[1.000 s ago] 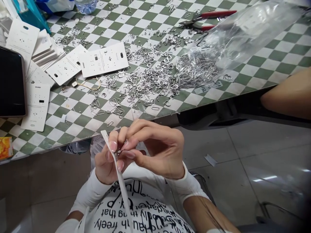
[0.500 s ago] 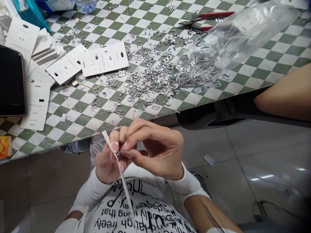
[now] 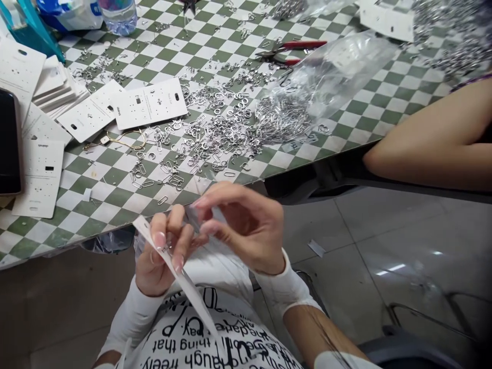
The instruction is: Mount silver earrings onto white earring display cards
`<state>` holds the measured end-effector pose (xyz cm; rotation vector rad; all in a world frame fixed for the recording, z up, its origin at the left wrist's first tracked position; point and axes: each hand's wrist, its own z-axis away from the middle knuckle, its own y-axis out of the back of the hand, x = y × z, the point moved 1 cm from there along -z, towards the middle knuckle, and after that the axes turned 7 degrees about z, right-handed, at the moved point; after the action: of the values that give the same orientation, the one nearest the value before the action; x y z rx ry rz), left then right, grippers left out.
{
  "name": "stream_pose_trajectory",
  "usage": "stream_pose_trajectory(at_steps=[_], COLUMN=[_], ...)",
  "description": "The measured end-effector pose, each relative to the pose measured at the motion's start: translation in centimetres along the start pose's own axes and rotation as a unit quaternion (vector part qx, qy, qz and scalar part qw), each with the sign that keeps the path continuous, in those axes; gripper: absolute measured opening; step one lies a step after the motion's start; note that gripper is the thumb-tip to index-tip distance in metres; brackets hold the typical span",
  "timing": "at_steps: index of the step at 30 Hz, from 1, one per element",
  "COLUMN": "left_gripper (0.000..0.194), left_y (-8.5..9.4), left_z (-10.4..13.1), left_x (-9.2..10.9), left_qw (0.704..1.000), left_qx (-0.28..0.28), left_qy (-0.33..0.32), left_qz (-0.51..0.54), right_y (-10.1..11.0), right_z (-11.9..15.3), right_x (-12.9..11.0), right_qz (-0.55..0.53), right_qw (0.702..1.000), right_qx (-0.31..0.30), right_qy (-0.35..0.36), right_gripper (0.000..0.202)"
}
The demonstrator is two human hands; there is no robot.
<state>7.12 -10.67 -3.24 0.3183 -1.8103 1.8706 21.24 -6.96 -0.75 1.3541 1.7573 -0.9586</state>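
Observation:
Below the table's near edge, my left hand [image 3: 159, 256] pinches a white earring card [image 3: 184, 284] seen edge-on, tilted down toward my lap. My right hand [image 3: 242, 228] is just right of it, thumb and forefinger held close at the card's upper part; whether a small metal piece sits between them is too blurred to tell. A heap of small silver metal loops and clips [image 3: 215, 133] lies on the green-and-white checkered table [image 3: 369, 107] just beyond my hands.
White cards [image 3: 149, 102] lie stacked and scattered at the left beside a dark phone [image 3: 7, 143]. A clear plastic bag [image 3: 326, 77] spills more clips. Red-handled pliers [image 3: 292, 48] lie at the back. Another person's forearm [image 3: 434, 138] rests at the table's right edge.
My right hand's fingers have lifted slightly off the card and spread. The card has tilted flatter and shifted left. The view has swung up and right.

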Motion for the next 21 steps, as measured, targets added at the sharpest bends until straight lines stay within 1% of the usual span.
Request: stream_pose_trajectory(at_steps=[2, 3, 5, 7, 8, 10, 11, 14, 17, 19, 21], left_gripper=[0.056, 0.051, 0.042, 0.036, 0.035, 0.033, 0.032, 0.032, 0.036, 0.038, 0.039], left_y=[-0.7, -0.9, -0.9, -0.7, -0.5, -0.2, -0.1, -0.1, -0.1, -0.1, 0.1], left_z=[-0.3, -0.4, -0.3, 0.1, 0.3, 0.7, 0.8, 0.7, 0.6, 0.5, 0.5], left_x=[0.9, 1.4, 2.3, 2.9, 3.1, 3.5, 3.6, 3.8, 3.9, 4.0, 3.9], left_qw=[0.999, 0.999, 1.000, 0.998, 0.997, 0.995, 0.994, 0.988, 0.975, 0.967, 0.961], left_qx=[-0.038, -0.036, 0.005, 0.051, 0.066, 0.082, 0.086, 0.105, 0.150, 0.174, 0.193], left_qy=[-0.018, -0.025, -0.027, -0.019, -0.015, -0.012, -0.013, -0.012, -0.014, -0.011, -0.006], left_qz=[0.018, 0.018, 0.005, -0.015, -0.027, -0.050, -0.062, -0.110, -0.165, -0.187, -0.199], right_y=[1.4, 2.2, 3.9, 5.6, 6.3, 7.6, 8.0, 8.6, 8.4, 8.2, 8.2], right_z=[-0.6, -1.0, -2.1, -3.5, -4.4, -6.2, -7.2, -10.0, -11.9, -12.4, -12.6], right_x=[0.6, 0.9, 1.5, 2.2, 2.5, 3.1, 3.4, 4.5, 5.5, 6.0, 6.3], right_qz=[0.034, 0.062, 0.115, 0.163, 0.192, 0.242, 0.265, 0.313, 0.334, 0.346, 0.357], right_qw=[0.998, 0.995, 0.987, 0.978, 0.973, 0.965, 0.961, 0.949, 0.932, 0.923, 0.918], right_qx=[0.050, 0.073, 0.110, 0.127, 0.125, 0.099, 0.075, -0.040, -0.130, -0.157, -0.165], right_qy=[-0.008, -0.002, 0.022, 0.041, 0.038, 0.029, 0.024, -0.024, -0.053, -0.060, -0.058], right_gripper=[0.019, 0.019, 0.017, 0.010, 0.008, 0.010, 0.012, 0.013, 0.017, 0.017, 0.015])
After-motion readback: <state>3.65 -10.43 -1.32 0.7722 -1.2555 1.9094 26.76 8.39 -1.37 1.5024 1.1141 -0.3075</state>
